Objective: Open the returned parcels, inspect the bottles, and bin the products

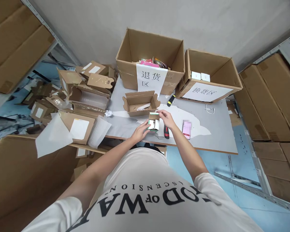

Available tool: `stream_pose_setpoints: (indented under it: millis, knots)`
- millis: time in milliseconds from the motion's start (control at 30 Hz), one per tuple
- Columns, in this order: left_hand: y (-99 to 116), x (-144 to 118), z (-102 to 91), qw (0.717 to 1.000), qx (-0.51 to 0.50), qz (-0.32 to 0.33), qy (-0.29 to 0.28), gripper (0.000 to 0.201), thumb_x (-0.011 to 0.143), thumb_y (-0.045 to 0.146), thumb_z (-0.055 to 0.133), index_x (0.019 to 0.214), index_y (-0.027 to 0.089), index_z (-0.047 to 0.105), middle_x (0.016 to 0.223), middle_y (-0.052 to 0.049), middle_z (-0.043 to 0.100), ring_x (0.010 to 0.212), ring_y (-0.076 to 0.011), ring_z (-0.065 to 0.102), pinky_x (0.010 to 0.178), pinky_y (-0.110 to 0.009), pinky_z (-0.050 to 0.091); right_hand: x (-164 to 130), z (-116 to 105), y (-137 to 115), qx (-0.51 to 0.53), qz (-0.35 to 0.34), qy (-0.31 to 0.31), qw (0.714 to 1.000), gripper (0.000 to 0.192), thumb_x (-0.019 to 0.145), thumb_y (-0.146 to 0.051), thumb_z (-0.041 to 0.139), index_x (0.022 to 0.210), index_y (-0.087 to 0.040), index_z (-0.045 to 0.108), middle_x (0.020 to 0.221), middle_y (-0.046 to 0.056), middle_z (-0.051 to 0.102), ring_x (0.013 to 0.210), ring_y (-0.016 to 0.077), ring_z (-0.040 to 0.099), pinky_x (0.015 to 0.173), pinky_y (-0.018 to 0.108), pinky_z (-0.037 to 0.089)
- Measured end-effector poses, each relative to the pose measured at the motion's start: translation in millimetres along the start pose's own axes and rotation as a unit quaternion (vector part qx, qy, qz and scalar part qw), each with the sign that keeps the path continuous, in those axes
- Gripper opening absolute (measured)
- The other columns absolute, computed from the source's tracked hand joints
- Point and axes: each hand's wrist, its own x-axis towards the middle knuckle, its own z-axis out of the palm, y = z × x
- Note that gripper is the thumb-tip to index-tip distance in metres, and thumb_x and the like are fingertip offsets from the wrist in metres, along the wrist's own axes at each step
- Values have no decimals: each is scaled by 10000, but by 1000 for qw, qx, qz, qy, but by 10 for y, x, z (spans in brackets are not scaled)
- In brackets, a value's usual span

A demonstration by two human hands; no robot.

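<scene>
A small white and green product box (154,123) with its top flap open stands near the front edge of the grey table (217,129). My left hand (140,131) grips its left side. My right hand (166,118) holds the raised top flap from the right. Just behind the box lies an open brown cardboard mailer (140,102) with a white item inside.
A red-handled tool (166,131) and a pink card (187,129) lie right of the box, a yellow-black cutter (170,100) further back. Two large labelled cartons (151,61) (209,75) stand at the rear. Opened mailers (87,96) pile up at left. Shelves of cartons flank both sides.
</scene>
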Motion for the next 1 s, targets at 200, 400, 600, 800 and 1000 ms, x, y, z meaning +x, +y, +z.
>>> stream_pose_setpoints:
  millis: [200, 400, 600, 800, 1000]
  knots:
    - [25, 29, 10, 998, -34, -47, 15, 379, 867, 305, 573, 1228, 189, 562, 1386, -143, 518, 1243, -257, 536, 1025, -475, 453, -325, -52, -19, -119, -70, -61, 989, 268, 864, -383, 565, 1051, -211, 647, 1163, 79, 672, 1067, 208, 634, 930, 403, 494]
    - [3, 12, 61, 994, -75, -69, 28, 433, 855, 326, 580, 1262, 186, 529, 1339, -137, 557, 1187, -248, 576, 953, -437, 519, -592, -27, 117, -217, -171, -86, 957, 204, 868, -296, 585, 1047, -221, 647, 1269, 106, 618, 1252, 230, 528, 1022, 444, 451]
    - [-8, 3, 86, 993, -79, -74, 39, 458, 847, 338, 590, 1273, 183, 516, 1288, -131, 589, 1141, -239, 602, 949, -427, 523, -654, 38, 213, -241, -172, -80, 952, 216, 906, -299, 533, 1082, -222, 633, 1312, 113, 580, 1313, 242, 465, 1052, 499, 432]
    - [-57, 2, 36, 996, -44, -67, 27, 458, 851, 335, 587, 1276, 184, 508, 1238, -118, 619, 1089, -228, 627, 935, -410, 521, -637, 55, 197, -276, -196, -95, 936, 201, 914, -278, 516, 1038, -201, 653, 1319, 129, 573, 1337, 255, 434, 1057, 495, 430]
    - [-8, 69, -113, 999, 8, -16, -35, 605, 809, 371, 639, 1349, 188, 436, 1357, -132, 532, 1250, -265, 516, 1038, -452, 434, -705, 60, 214, -304, -191, -134, 923, 185, 896, -302, 547, 1022, -212, 647, 1468, 111, 423, 1417, 285, 289, 1086, 549, 366]
